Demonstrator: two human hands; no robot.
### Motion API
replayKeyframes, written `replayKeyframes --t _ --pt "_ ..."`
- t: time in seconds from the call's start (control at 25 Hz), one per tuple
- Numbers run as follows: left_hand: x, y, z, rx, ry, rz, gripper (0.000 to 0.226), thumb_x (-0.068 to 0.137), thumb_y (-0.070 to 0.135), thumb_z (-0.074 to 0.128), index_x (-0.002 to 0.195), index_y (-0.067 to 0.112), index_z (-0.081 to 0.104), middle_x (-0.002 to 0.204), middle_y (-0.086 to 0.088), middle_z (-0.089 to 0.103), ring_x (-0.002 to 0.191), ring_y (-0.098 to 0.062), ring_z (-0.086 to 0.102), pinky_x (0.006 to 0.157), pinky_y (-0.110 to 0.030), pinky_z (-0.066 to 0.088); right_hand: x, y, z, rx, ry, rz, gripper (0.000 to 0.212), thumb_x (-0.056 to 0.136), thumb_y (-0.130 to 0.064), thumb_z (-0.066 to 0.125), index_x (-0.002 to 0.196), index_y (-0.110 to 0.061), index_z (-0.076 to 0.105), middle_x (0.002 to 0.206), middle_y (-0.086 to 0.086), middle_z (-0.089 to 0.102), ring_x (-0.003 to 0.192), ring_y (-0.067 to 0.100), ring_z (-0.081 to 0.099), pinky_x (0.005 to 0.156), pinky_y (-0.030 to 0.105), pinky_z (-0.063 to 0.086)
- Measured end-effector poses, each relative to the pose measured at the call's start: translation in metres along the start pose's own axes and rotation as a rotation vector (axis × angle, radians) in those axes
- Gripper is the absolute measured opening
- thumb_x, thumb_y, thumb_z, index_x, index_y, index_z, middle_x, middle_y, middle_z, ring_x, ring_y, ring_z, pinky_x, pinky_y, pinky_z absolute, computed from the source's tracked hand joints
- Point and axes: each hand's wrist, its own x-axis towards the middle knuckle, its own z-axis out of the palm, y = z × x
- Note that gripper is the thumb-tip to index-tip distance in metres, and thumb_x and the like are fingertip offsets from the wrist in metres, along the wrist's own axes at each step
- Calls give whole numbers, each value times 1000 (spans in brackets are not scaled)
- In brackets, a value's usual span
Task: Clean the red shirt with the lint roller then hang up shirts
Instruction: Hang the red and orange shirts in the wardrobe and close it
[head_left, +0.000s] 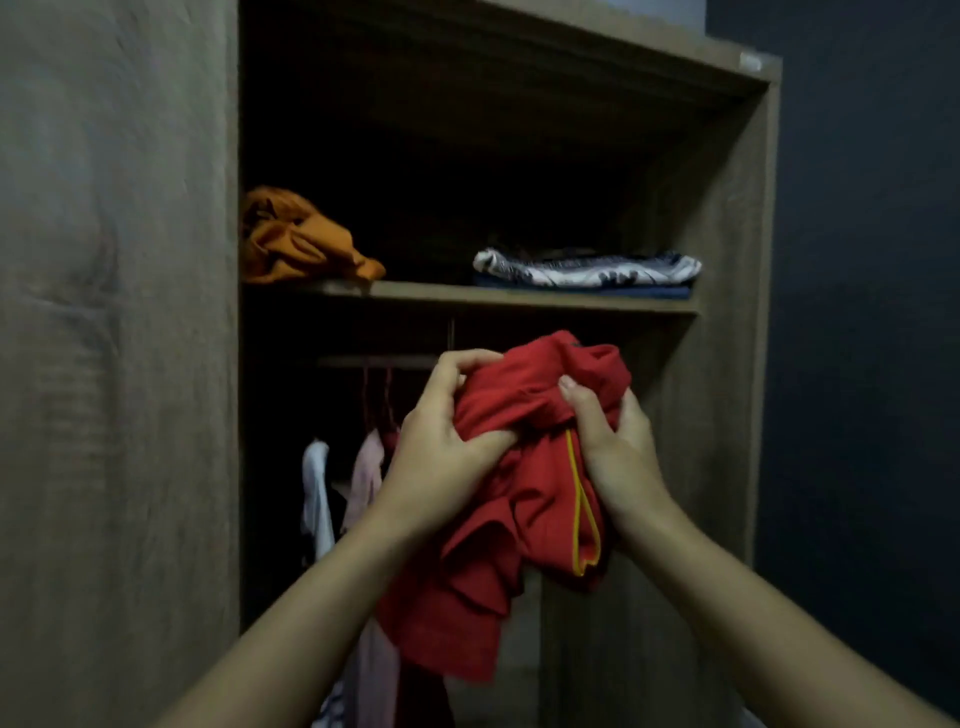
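Note:
A red shirt with a yellow trim line is bunched up in front of an open wooden wardrobe. My left hand grips the bunched cloth on its left side, thumb pressed into the fabric. On its right side my right hand clutches it near the collar. The lower part of the shirt hangs down between my forearms. No lint roller is in view.
The wardrobe shelf carries a crumpled orange garment at left and a folded patterned stack at right. Below it a hanging rail holds a white garment and a pink one. The wardrobe door stands at left, a dark wall at right.

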Motion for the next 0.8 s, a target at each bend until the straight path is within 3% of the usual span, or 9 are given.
replayKeyframes --t 0.08,0.2,0.28,0.36,0.44,0.52,0.56,0.68,0.8 --pt "-16 -6 11 -268 -48 -198 49 66 38 70 111 32 53 111 1 60 95 -2 62 81 -20 49 -8 14 -11 -59 84 -15 6 86 -24 62 87 -30 63 87 -13 69 85 0 64 81 16 48" --pt "-33 -23 28 -584 -19 -441 50 78 62 52 109 24 58 109 -5 64 102 -15 60 96 -34 45 -21 23 -27 -131 149 -17 12 89 -16 57 85 -26 59 85 -10 63 72 -10 57 69 4 42" --pt "-43 -30 35 -455 -52 -572 40 83 56 51 108 26 61 104 -3 67 95 -13 63 93 -31 49 -31 32 -36 -113 116 -3 2 85 -20 59 85 -22 59 84 -7 62 65 -16 56 64 1 40" --pt "-57 -35 34 -378 -132 -673 24 88 31 57 107 16 62 97 -5 69 81 -11 66 75 -21 55 -46 42 -47 -90 50 -3 16 71 -32 60 86 -24 60 83 -10 62 66 -16 56 65 1 41" --pt "-70 -38 30 -396 -248 -750 31 82 23 62 107 4 64 94 -9 71 77 -13 66 68 -20 54 -59 49 -62 -86 -2 9 18 69 -25 60 87 -25 60 84 -11 63 69 -15 58 68 2 41" --pt "-80 -37 33 -434 -291 -778 47 76 25 70 111 -4 61 100 -18 68 83 -20 65 72 -26 54 -65 54 -82 -68 -62 84 19 71 -19 57 88 -25 61 85 -11 65 71 -14 59 69 3 42" --pt "-82 -34 38 -428 -235 -763 50 75 24 72 113 -5 59 97 -18 69 80 -21 65 70 -27 55 -67 54 -92 -47 -100 150 19 71 -20 58 89 -25 61 87 -13 65 73 -13 60 70 3 43" --pt "-82 -25 49 -337 141 -682 32 79 7 67 108 10 54 65 -2 71 53 -10 65 51 -24 54 -67 57 -120 -94 -265 343 18 86 -20 60 103 -26 60 97 -13 65 84 -7 60 76 5 46" --pt "-86 -4 59 -195 199 -518 23 75 6 70 89 21 61 59 7 67 53 -3 60 54 -16 51 -74 63 -139 -202 -372 448 32 90 -2 49 96 -29 64 90 -10 66 81 3 59 77 18 47"
